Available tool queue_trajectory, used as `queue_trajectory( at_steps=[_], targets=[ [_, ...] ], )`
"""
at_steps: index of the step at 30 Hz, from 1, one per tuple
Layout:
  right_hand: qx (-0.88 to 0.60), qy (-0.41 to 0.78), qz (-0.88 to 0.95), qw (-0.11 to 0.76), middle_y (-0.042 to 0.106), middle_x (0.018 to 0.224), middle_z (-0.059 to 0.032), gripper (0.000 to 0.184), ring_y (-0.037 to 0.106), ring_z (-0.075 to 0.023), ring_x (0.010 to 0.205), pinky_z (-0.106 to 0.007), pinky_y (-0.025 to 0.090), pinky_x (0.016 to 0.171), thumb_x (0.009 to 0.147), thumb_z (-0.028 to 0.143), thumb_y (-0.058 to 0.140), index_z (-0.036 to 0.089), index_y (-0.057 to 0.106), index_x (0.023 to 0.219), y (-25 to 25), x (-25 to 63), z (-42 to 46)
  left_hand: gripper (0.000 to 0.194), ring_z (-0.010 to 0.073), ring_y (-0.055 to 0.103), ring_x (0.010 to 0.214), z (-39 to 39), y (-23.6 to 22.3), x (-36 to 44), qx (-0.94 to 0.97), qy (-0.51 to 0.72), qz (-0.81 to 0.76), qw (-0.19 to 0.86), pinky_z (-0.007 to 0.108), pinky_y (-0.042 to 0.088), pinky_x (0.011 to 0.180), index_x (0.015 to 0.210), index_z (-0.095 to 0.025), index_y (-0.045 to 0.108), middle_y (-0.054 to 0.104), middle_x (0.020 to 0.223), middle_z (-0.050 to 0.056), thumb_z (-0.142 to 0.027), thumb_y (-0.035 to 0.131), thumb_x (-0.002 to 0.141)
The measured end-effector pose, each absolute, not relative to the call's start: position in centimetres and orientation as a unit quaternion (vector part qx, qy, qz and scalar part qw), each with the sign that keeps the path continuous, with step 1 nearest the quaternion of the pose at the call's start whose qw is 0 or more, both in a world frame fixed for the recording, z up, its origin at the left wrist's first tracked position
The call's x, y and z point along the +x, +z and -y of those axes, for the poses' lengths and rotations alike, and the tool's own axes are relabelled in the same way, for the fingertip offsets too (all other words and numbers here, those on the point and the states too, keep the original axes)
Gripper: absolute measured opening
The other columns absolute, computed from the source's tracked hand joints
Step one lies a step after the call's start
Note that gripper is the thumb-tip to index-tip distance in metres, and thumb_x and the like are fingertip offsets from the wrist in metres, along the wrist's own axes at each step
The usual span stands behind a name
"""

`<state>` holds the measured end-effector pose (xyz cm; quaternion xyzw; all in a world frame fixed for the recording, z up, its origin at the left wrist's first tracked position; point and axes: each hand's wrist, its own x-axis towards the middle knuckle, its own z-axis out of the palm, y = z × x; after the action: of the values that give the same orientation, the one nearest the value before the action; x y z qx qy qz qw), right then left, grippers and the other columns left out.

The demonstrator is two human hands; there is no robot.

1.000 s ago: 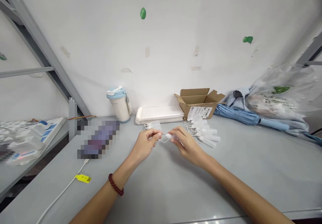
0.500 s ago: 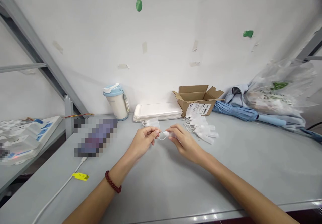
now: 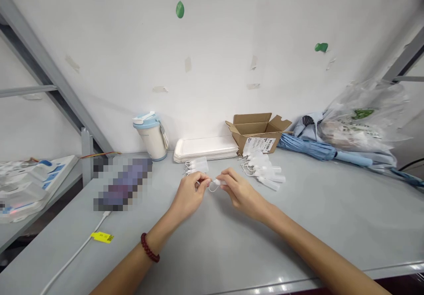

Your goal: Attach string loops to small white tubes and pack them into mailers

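Observation:
My right hand is closed around a small white plastic tube, its body mostly hidden by the fingers. A thin white cord loop hangs below the tube's left end. My left hand pinches something thin at that same end, perhaps the cord's tip; it is too small to make out. Just behind my left hand lie a few similar translucent tubes with cord loops. A larger heap of such tubes rests on the grey table beyond my right hand.
Along the wall stand a blue-lidded cup, a stack of white trays or envelopes and an open cardboard box. A folded blue umbrella and plastic bag lie right. At left are a blurred-out phone-like object and a white cable.
Both hands sit slightly lower in the view, and more of the tubes behind my left hand shows. My hold on the tube looks the same. The whole view has shifted a little.

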<state>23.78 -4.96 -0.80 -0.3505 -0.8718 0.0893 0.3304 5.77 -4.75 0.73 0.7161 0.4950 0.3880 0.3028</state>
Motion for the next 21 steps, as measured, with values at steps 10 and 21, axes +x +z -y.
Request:
queue_trajectory(
  at_steps=[10, 21],
  targets=[
    [-0.35, 0.083, 0.877, 0.319, 0.049, 0.1, -0.0109, 0.024, 0.055, -0.0166, 0.078, -0.031, 0.049, 0.068, 0.089, 0.013, 0.036, 0.018, 0.046, 0.11, -0.5, 23.9, 4.8, 0.023, 0.0156, 0.055, 0.064, 4.3, 1.5, 5.3, 0.69, 0.364, -0.493, 0.385, 0.026, 0.042, 0.06, 0.071, -0.017, 0.065, 0.066, 0.072, 0.002, -0.035, 0.051, 0.077],
    [-0.337, 0.066, 0.883, 0.321, 0.048, 0.1, -0.011, 0.023, 0.053, -0.0152, 0.074, -0.03, 0.049, 0.066, 0.088, 0.011, 0.035, 0.017, 0.046, 0.108, -1.0, 23.8, 4.7, 0.023, 0.0136, 0.052, 0.062, 4.2, 1.5, 5.0, 0.702, 0.347, -0.482, 0.393, 0.024, 0.04, 0.059, 0.068, -0.015, 0.061, 0.061, 0.067, 0.002, -0.036, 0.055, 0.074]
  ],
)
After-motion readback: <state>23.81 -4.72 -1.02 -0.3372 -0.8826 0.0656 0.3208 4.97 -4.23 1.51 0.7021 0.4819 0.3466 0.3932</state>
